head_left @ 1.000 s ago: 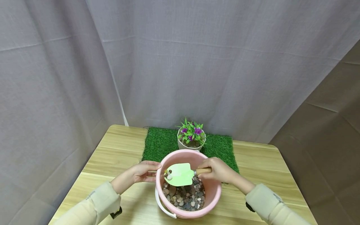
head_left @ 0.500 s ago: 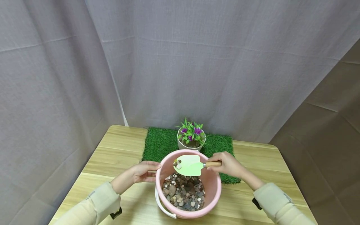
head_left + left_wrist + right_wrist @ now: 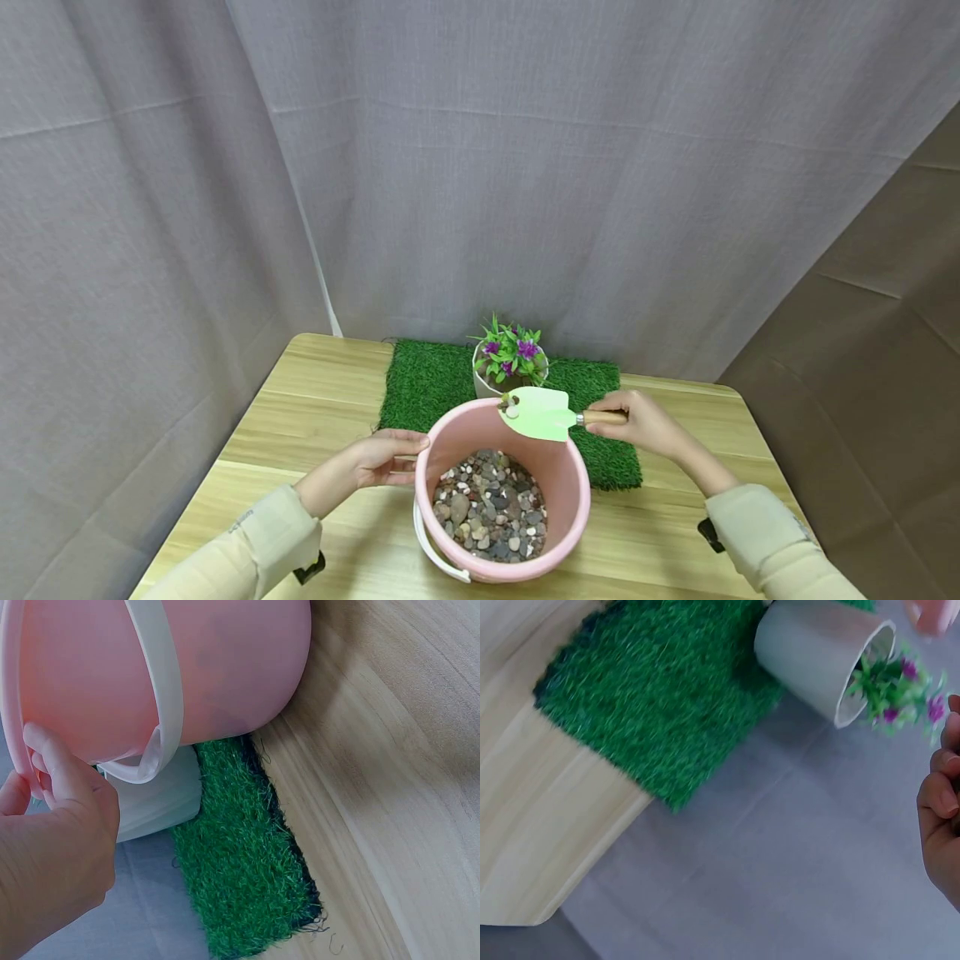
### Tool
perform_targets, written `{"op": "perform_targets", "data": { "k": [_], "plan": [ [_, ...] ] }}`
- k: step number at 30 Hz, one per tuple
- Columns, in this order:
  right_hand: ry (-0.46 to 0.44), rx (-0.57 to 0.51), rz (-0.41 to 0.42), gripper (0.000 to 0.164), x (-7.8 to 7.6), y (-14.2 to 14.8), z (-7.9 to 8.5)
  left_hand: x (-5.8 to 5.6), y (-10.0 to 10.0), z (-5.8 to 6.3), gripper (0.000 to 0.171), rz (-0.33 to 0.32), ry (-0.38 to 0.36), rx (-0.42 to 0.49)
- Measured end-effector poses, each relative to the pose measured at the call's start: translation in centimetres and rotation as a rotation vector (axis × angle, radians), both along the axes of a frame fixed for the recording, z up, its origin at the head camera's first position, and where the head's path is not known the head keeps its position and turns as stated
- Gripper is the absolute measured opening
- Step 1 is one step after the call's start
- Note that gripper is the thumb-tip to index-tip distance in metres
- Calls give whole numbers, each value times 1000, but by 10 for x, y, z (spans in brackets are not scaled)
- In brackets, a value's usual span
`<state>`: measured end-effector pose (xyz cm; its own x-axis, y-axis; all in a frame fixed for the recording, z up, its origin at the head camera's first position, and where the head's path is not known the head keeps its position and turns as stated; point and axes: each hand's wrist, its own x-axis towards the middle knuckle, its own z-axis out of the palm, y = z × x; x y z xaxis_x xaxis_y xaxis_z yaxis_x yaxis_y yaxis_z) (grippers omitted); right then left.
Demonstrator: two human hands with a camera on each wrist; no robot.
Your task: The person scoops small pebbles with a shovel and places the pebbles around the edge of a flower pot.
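Note:
My left hand (image 3: 390,457) pinches the left rim of a pink bucket (image 3: 576,500); in the left wrist view its thumb and fingers (image 3: 46,742) lie on either side of that rim. Pebbles (image 3: 491,504) of mixed colours cover the bucket's bottom. With curled fingers my right hand (image 3: 633,421) grips the wooden handle of a light green trowel (image 3: 542,414). Its blade lies over the bucket's far rim in the head view and bears several small stones (image 3: 512,407) near the tip. In the right wrist view only the curled fingers of this hand show at the right edge.
Behind the bucket a white pot (image 3: 486,385) with a purple-flowered plant (image 3: 513,350) stands on a green turf mat (image 3: 427,383). The bucket's white handle (image 3: 438,554) hangs down at its front left. Grey curtain (image 3: 480,167) rises behind the wooden table (image 3: 322,383).
My right hand has moved the trowel from inside the bucket's opening to the right and away from me, up to the far rim, stones still on it. The left hand stays on the rim.

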<state>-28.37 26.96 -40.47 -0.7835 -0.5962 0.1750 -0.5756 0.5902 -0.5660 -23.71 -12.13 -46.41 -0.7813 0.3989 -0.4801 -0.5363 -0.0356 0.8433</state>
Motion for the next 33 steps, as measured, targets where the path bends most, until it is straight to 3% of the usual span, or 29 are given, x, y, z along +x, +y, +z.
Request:
{"op": "perform_targets", "data": {
  "k": [20,26,33],
  "plan": [
    [40,15,-250,22,-24,64,-5,0,0,1,27,12,-11,1],
    [61,50,-310,25,-32,72,-10,0,1,-1,36,-4,-7,2],
    [68,116,-338,25,-50,68,-20,-1,1,-2,29,20,0,-4]
  ]
}}
